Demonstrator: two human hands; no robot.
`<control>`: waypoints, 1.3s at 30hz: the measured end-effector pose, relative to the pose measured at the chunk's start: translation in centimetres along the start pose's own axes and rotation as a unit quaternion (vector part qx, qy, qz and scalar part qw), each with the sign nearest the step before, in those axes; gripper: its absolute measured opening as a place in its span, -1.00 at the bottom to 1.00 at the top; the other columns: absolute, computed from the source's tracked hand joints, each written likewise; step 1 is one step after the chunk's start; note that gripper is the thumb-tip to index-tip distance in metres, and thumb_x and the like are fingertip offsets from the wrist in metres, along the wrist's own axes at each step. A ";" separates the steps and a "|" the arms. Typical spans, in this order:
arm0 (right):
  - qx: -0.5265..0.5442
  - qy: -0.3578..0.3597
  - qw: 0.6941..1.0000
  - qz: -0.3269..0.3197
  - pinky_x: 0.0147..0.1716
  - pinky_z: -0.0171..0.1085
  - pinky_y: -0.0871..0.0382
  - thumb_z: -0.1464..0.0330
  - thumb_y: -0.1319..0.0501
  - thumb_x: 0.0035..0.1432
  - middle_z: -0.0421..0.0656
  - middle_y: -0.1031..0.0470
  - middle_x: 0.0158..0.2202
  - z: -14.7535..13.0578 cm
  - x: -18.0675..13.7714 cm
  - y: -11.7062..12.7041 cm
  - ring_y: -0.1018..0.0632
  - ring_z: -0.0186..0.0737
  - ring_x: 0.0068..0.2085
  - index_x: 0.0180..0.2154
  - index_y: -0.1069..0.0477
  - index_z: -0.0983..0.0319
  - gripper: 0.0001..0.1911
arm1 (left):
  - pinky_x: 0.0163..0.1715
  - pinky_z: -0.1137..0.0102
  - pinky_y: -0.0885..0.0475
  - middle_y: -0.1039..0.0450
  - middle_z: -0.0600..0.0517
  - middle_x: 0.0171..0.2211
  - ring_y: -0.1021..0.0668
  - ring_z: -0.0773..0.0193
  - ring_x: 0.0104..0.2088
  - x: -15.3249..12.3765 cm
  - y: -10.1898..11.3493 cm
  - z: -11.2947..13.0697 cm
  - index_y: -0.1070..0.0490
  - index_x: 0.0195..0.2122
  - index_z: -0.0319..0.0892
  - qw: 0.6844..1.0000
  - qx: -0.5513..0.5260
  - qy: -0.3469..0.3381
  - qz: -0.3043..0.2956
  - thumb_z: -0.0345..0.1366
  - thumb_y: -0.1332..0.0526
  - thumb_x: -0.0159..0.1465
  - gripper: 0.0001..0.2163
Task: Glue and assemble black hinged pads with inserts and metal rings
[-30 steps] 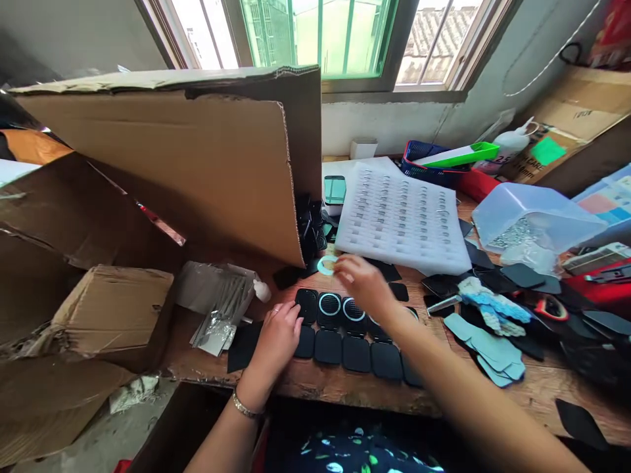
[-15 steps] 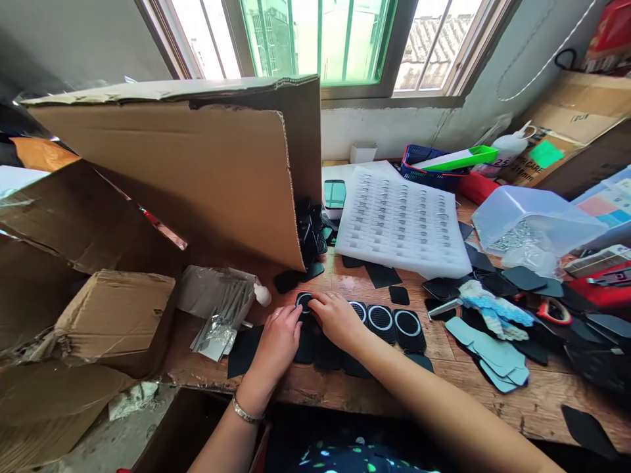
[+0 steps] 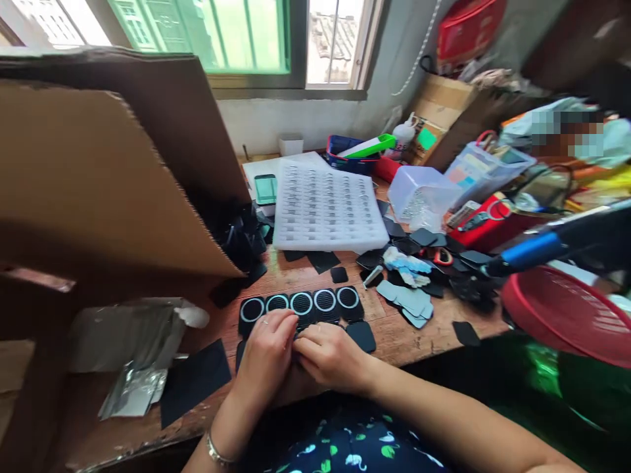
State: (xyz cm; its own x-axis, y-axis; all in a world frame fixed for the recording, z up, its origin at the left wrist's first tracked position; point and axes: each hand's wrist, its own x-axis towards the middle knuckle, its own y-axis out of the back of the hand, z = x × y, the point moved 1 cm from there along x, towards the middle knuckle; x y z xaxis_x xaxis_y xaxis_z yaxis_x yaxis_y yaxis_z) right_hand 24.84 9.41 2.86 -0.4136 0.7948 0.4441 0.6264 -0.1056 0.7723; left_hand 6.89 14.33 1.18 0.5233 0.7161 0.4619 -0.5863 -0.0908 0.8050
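A row of black square pads with white rings lies on the wooden table, in front of my hands. My left hand is bent over the near side of the row, its fingers pressed together and pointing inward. Close beside it my right hand has its fingers curled in a pinch. The fingertips of both hands almost meet; whatever is between them is hidden. A plain black rounded pad lies just right of my right hand, and a similar dark edge shows left of my left hand.
A large cardboard box stands at left. Behind the row lies a white foam sheet holding small metal pieces. To the right are grey-blue pads, a glove, a clear plastic bin and a red round tray.
The view has swung right. My hands have moved from the leftmost ringed pad to the near side of the row, closer to my body, and the ringed pads are now less covered.
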 end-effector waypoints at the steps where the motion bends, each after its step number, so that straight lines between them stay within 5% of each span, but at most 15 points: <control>1: 0.001 -0.016 1.000 0.014 -0.25 -0.27 -0.46 0.42 -0.08 0.35 -0.10 -0.55 -0.37 0.3 -1.0 0.8 -0.56 -0.21 -0.31 -0.27 -0.46 0.23 -0.81 | -0.05 0.24 -0.54 -0.57 -0.07 -0.12 -0.59 0.15 -0.09 0.9 0.0 1.0 -0.50 -0.10 -0.13 0.999 -0.030 -0.018 0.003 -0.38 -0.06 0.42 -0.78; 5: 0.013 -0.223 0.954 0.201 -0.38 -0.34 -0.43 0.32 -0.11 0.37 -0.18 -0.51 -0.42 3.4 -6.1 4.3 -0.53 -0.30 -0.42 -0.28 -0.44 0.21 -0.81 | -0.13 0.28 -0.54 -0.56 -0.03 -0.23 -0.59 0.19 -0.20 2.7 -0.2 2.5 -0.50 -0.14 -0.12 0.994 -0.061 -0.001 0.085 -0.35 -0.12 0.41 -0.84; 7: -0.020 -0.270 0.927 0.259 -0.50 -0.36 -0.37 0.29 -0.14 0.36 -0.23 -0.46 -0.49 4.7 -8.6 5.1 -0.46 -0.34 -0.52 -0.31 -0.41 0.20 -0.81 | -0.17 0.32 -0.54 -0.55 -0.02 -0.26 -0.58 0.22 -0.24 2.3 -1.0 3.0 -0.48 -0.15 -0.13 0.992 -0.084 0.007 0.091 -0.36 -0.15 0.40 -0.88; 14: -0.122 -0.069 0.980 0.143 -0.40 -0.26 -0.37 0.43 -0.13 0.35 -0.18 -0.47 -0.48 4.9 -11.6 2.3 -0.49 -0.24 -0.45 -0.29 -0.38 0.20 -0.88 | -0.27 0.36 -0.52 -0.51 0.01 -0.38 -0.52 0.25 -0.35 -2.0 -6.5 7.9 -0.45 -0.10 -0.18 0.989 -0.101 -0.095 0.054 -0.46 -0.14 0.38 -0.85; 23: -0.077 -0.131 0.967 0.203 -0.24 -0.22 -0.51 0.47 -0.16 0.32 -0.12 -0.57 -0.25 6.1 -11.6 1.9 -0.61 -0.19 -0.25 -0.06 -0.40 0.17 -0.82 | -0.26 0.33 -0.50 -0.48 -0.01 -0.39 -0.47 0.23 -0.34 -2.3 -6.6 7.8 -0.43 -0.11 -0.20 0.987 -0.060 -0.086 0.119 -0.51 -0.19 0.32 -0.84; 28: -0.063 -0.167 0.951 0.253 -0.27 -0.23 -0.52 0.44 -0.16 0.32 -0.08 -0.57 -0.23 6.1 -11.5 2.3 -0.61 -0.18 -0.23 -0.10 -0.45 0.19 -0.86 | -0.19 0.33 -0.51 -0.49 -0.04 -0.30 -0.50 0.23 -0.25 -2.2 -6.7 7.8 -0.45 -0.11 -0.17 0.987 -0.066 -0.050 0.138 -0.50 -0.17 0.34 -0.84; 31: -0.054 -0.206 0.926 0.312 -0.42 -0.30 -0.46 0.39 -0.18 0.32 -0.12 -0.55 -0.32 5.9 -10.8 2.8 -0.55 -0.25 -0.38 -0.16 -0.46 0.22 -0.90 | -0.19 0.33 -0.51 -0.49 -0.04 -0.28 -0.51 0.24 -0.24 -2.0 -6.7 7.6 -0.45 -0.11 -0.16 0.984 -0.073 -0.051 0.152 -0.50 -0.15 0.35 -0.83; 35: -0.052 -0.001 0.986 0.161 -0.37 -0.31 -0.41 0.42 -0.18 0.31 -0.18 -0.50 -0.48 4.9 -6.0 3.0 -0.50 -0.29 -0.45 -0.27 -0.54 0.19 -0.84 | -0.25 0.31 -0.50 -0.49 -0.03 -0.32 -0.50 0.21 -0.29 -1.9 -6.8 7.3 -0.45 -0.15 -0.19 0.986 -0.064 -0.059 0.140 -0.46 -0.15 0.37 -0.88; 39: -0.013 -0.116 0.984 0.136 -0.31 -0.32 -0.39 0.49 -0.08 0.35 -0.11 -0.59 -0.30 3.4 0.7 2.6 -0.57 -0.25 -0.31 -0.20 -0.54 0.23 -0.75 | -0.26 0.29 -0.50 -0.51 -0.05 -0.34 -0.52 0.19 -0.30 -2.0 -7.5 7.1 -0.48 -0.21 -0.19 0.990 -0.037 -0.050 0.128 -0.43 -0.13 0.37 -0.86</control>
State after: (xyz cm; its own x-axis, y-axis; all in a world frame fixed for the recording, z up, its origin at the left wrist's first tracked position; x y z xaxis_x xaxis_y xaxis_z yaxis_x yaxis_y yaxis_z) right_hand 28.42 11.71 3.70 -0.0691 0.8502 0.5219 0.6743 -0.3458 0.6525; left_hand 14.66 8.67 -3.10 0.4086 0.6044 0.6839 -0.7486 -0.2067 0.6300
